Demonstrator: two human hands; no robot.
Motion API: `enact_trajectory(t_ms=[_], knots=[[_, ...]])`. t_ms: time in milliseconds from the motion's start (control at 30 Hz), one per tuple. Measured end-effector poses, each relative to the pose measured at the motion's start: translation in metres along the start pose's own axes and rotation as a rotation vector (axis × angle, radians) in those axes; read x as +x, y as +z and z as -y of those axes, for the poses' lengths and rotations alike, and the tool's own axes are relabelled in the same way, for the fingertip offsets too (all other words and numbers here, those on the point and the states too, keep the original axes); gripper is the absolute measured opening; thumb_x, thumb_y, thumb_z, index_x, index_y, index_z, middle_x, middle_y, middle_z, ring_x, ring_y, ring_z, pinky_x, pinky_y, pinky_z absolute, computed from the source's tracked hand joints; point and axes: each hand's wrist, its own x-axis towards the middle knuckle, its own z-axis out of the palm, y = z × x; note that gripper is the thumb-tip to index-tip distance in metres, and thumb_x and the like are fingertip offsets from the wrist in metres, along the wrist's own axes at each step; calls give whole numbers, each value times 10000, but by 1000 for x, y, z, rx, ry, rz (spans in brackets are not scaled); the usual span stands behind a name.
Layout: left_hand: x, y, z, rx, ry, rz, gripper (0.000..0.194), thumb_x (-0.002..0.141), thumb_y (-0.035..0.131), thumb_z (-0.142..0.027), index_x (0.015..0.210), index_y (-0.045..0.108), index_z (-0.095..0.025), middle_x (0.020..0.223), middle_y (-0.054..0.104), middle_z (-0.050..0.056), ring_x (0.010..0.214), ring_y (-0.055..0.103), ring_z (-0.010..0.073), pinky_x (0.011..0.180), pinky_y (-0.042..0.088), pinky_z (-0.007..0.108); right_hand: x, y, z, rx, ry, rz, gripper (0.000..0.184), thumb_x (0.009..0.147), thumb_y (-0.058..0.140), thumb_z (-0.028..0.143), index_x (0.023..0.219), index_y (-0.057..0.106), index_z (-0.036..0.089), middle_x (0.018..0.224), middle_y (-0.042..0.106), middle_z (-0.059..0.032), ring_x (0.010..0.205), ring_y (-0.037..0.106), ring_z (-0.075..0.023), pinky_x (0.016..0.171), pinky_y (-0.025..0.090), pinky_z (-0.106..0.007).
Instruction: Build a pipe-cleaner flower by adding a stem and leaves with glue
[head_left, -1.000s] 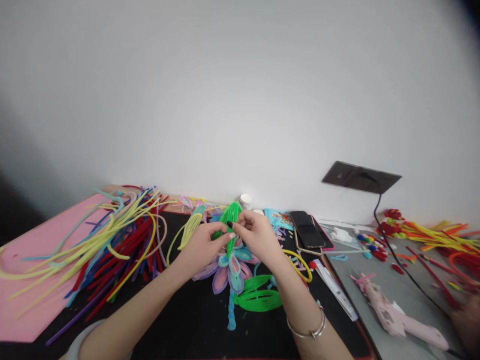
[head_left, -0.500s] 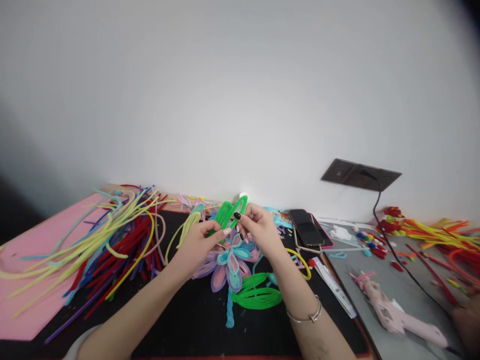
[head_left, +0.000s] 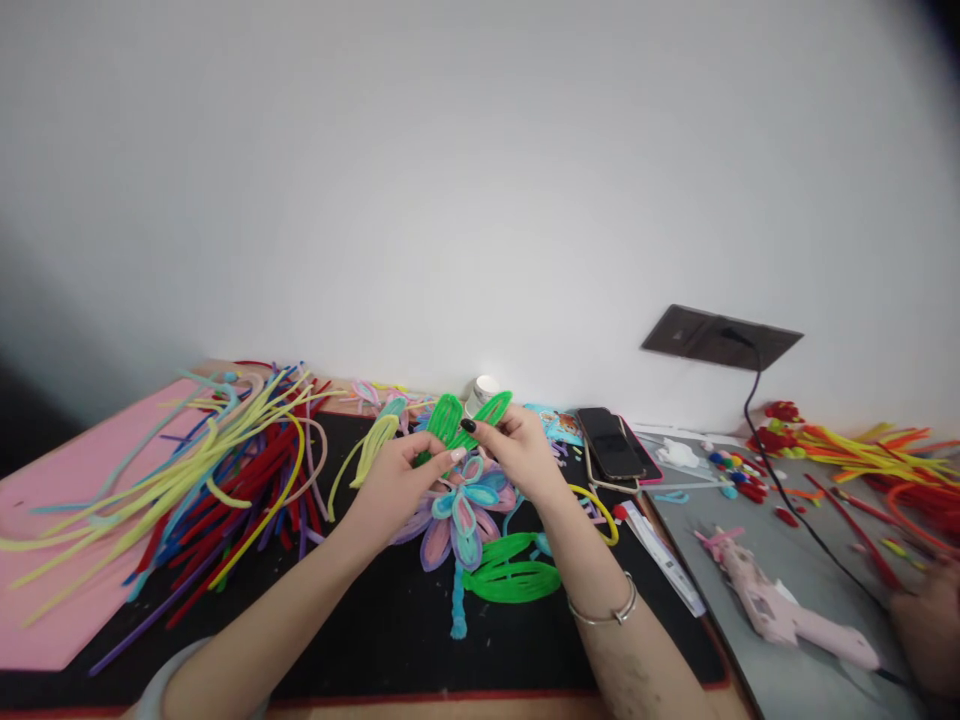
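Between my two hands is a pair of green pipe-cleaner leaf loops (head_left: 444,418), spread in a V above the mat. My left hand (head_left: 401,478) pinches its lower end, thumb and finger closed. The thumb and fingers of my right hand (head_left: 517,452) close on the right-hand loop. Just beneath lies a pipe-cleaner flower (head_left: 465,515) with blue, pink and purple petals and a twisted blue stem (head_left: 458,605). Beside the stem rests another green leaf piece (head_left: 514,580). A yellow loop piece (head_left: 375,445) lies to the left of my left hand.
Loose pipe cleaners (head_left: 247,480) pile over a pink sheet (head_left: 52,590) at left. Right of my hands lie a phone (head_left: 611,443) and a ruler-like white strip (head_left: 664,560). A pink glue gun (head_left: 787,605) is on the grey table, near another person's hand (head_left: 930,625). A white cup (head_left: 484,390) stands behind.
The green leaf loops have been opened wider apart, with the right loop tilting further right. Both hands stay close together, still gripping the piece.
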Motion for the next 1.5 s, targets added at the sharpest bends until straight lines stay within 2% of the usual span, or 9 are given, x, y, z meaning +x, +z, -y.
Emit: enact_trajectory(t_ms=[167, 267, 367, 467, 633, 767, 900, 1033, 1500], knots=[[-1, 2, 5, 8, 64, 47, 278, 716, 643, -462, 650, 635, -193, 592, 581, -16, 570, 556, 156, 563, 447, 273, -4, 0, 0, 4, 70, 150, 237, 737, 678, 406, 753, 620, 177, 582, 483, 41, 507, 406, -89, 484, 340, -211], [-2, -1, 9, -60, 78, 125, 318, 767, 607, -458, 904, 706, -189, 783, 664, 17, 734, 613, 185, 677, 486, 284, -8, -7, 0, 26, 98, 22, 243, 745, 671, 402, 751, 618, 165, 565, 476, 42, 479, 381, -79, 454, 314, -206], [-3, -3, 11, -114, 36, 177, 464, 792, 608, -419, 1210, 617, -218, 961, 695, 37, 799, 638, 195, 738, 510, 304, -12, -14, 1, 88, 145, -164, 274, 734, 683, 421, 779, 621, 158, 567, 495, 36, 459, 388, -76, 428, 297, -205], [-1, -1, 13, -148, 53, 153, 527, 773, 635, -374, 1266, 574, -196, 1057, 688, 68, 873, 654, 231, 762, 533, 336, -17, -15, -2, 141, 182, -134, 306, 693, 725, 412, 817, 633, 148, 571, 515, 36, 442, 368, -67, 416, 285, -204], [3, 8, 21, -265, 117, 65, 888, 766, 641, -337, 1497, 138, -285, 1072, 682, 60, 953, 665, 240, 793, 553, 359, -21, -8, -15, 146, 249, 8, 233, 697, 726, 341, 798, 647, 147, 556, 535, 48, 432, 363, -58, 407, 271, -190], [3, 10, 22, -340, 128, 63, 1023, 777, 639, -292, 1487, -98, -275, 1005, 698, 65, 893, 687, 205, 797, 546, 356, -21, -3, -20, 155, 222, 27, 220, 687, 730, 293, 853, 668, 162, 688, 651, 8, 590, 571, -117, 559, 449, -227], [4, 9, 22, -334, 90, 134, 826, 764, 659, -334, 1461, 229, -228, 1025, 707, 82, 884, 685, 214, 802, 540, 364, -19, 2, -19, 213, 195, 31, 246, 652, 755, 299, 844, 659, 177, 802, 699, -21, 751, 655, -164, 745, 516, -297], [7, 5, 25, -255, 46, 225, 440, 759, 655, -413, 1130, 645, -177, 1002, 724, 70, 911, 672, 253, 849, 527, 395, -19, 4, -20, 196, 189, 35, 244, 654, 755, 300, 838, 651, 178, 811, 704, -26, 784, 669, -177, 784, 524, -318], [8, -2, 37, -135, 25, 278, 294, 719, 720, -358, 919, 705, -142, 903, 745, 69, 870, 679, 240, 834, 515, 365, -21, 5, -32, -67, 119, 16, 127, 698, 685, 232, 792, 629, 167, 732, 642, -9, 689, 598, -163, 672, 492, -283]])
